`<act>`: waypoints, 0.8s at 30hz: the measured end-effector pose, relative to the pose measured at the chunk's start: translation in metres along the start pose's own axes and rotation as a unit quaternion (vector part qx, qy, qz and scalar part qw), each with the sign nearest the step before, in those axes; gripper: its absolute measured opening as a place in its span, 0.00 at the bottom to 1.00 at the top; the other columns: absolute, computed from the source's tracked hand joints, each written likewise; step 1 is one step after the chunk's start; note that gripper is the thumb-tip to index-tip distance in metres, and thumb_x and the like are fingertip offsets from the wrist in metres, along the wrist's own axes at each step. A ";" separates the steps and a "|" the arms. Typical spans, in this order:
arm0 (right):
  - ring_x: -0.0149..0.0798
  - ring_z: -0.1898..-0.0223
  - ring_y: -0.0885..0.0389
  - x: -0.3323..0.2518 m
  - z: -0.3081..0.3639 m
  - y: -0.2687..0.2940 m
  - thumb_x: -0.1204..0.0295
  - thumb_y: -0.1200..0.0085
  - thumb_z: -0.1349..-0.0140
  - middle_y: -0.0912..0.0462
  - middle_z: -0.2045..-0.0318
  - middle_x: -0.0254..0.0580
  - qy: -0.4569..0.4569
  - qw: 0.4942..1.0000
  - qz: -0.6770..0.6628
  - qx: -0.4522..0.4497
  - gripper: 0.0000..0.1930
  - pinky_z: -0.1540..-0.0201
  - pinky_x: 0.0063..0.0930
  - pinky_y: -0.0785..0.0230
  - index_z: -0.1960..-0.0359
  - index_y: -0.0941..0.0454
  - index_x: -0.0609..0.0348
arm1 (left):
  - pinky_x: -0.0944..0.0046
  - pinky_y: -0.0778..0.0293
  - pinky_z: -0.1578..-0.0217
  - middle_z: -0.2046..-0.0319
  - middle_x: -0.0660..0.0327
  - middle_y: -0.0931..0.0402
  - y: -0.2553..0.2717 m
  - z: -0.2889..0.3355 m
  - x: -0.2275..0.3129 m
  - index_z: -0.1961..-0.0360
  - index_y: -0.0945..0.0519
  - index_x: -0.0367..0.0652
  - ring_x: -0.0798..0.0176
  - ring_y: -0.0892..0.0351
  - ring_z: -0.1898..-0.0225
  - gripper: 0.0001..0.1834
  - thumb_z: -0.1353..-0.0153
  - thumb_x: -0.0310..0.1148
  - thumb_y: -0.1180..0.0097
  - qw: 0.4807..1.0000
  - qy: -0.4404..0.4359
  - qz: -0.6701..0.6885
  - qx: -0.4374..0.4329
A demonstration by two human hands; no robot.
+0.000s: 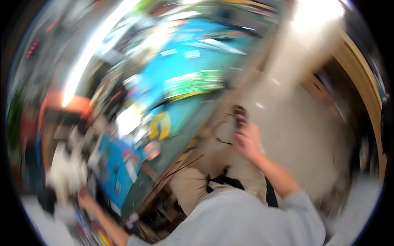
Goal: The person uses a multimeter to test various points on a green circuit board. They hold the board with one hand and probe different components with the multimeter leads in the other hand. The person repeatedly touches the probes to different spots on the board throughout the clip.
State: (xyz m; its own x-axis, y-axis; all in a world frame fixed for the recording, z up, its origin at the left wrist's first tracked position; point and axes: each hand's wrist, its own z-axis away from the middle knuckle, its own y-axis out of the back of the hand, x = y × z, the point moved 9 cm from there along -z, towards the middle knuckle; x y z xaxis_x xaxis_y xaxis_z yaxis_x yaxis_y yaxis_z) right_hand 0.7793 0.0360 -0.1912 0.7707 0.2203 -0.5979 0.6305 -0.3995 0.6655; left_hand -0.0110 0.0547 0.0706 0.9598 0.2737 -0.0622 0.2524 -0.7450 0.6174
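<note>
Strong motion blur runs through the head view. My right hand (pixel 247 140) is out over the floor beside the bench, its fingers closed round a small dark handheld object (pixel 239 110) whose kind I cannot make out. A thin dark cord (pixel 223 142) hangs near it. At the lower left, my left hand (pixel 85 199) reaches to a cream-white piece of equipment (pixel 67 170). Its fingers are too smeared to tell whether they touch or grip anything. A blue panel or case (pixel 117 172) stands just right of that hand.
The green-topped bench (pixel 166 162) carries a blue mat (pixel 197 30), a green board-like item (pixel 195 84), a yellow tape roll (pixel 160 126) and blurred clutter. An orange frame (pixel 65 102) stands at the left. Pale floor (pixel 303 127) and a wooden curved edge (pixel 365 61) lie right.
</note>
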 end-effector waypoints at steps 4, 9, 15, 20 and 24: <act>0.50 0.58 0.25 -0.008 0.020 0.022 0.83 0.43 0.53 0.19 0.63 0.43 -0.018 0.998 -0.041 0.037 0.08 0.50 0.43 0.34 0.69 0.20 0.61 | 0.62 0.26 0.72 0.77 0.55 0.19 0.132 0.065 0.106 0.61 0.16 0.37 0.63 0.21 0.77 0.15 0.31 0.39 0.46 0.982 0.179 0.055 -0.030; 0.50 0.55 0.26 -0.032 0.043 0.014 0.83 0.46 0.51 0.20 0.63 0.43 0.033 0.999 -0.018 -0.029 0.08 0.47 0.42 0.36 0.68 0.21 0.62 | 0.66 0.27 0.68 0.77 0.60 0.23 0.163 0.099 0.064 0.58 0.18 0.35 0.70 0.27 0.74 0.14 0.31 0.36 0.45 0.960 0.232 0.155 0.020; 0.50 0.51 0.28 -0.022 0.073 0.008 0.83 0.48 0.48 0.21 0.59 0.46 0.054 0.994 0.050 -0.083 0.10 0.43 0.42 0.37 0.64 0.21 0.63 | 0.56 0.22 0.62 0.68 0.47 0.17 0.075 0.025 0.072 0.60 0.17 0.38 0.46 0.16 0.64 0.11 0.37 0.35 0.44 0.961 0.172 0.213 -0.021; 0.51 0.52 0.28 -0.025 0.077 0.005 0.82 0.48 0.49 0.21 0.59 0.45 0.055 0.989 0.118 -0.068 0.09 0.44 0.43 0.37 0.65 0.20 0.63 | 0.49 0.22 0.60 0.67 0.46 0.17 0.001 0.006 0.100 0.64 0.16 0.39 0.43 0.17 0.62 0.13 0.38 0.39 0.43 0.958 0.142 0.217 -0.119; 0.51 0.53 0.27 -0.049 0.068 -0.013 0.81 0.47 0.49 0.21 0.61 0.44 0.061 0.982 0.158 -0.086 0.08 0.46 0.43 0.37 0.67 0.19 0.63 | 0.52 0.22 0.61 0.68 0.52 0.16 -0.031 0.011 0.104 0.63 0.15 0.40 0.47 0.16 0.63 0.17 0.41 0.44 0.38 0.933 0.146 0.198 -0.263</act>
State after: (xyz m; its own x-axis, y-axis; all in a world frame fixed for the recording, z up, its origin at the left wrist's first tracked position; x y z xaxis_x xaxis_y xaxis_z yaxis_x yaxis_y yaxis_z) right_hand 0.7273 -0.0306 -0.2009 0.9287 0.2188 -0.2995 0.3572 -0.3103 0.8810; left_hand 0.0826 0.0995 0.0359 0.8716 0.2510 0.4212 -0.2837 -0.4426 0.8507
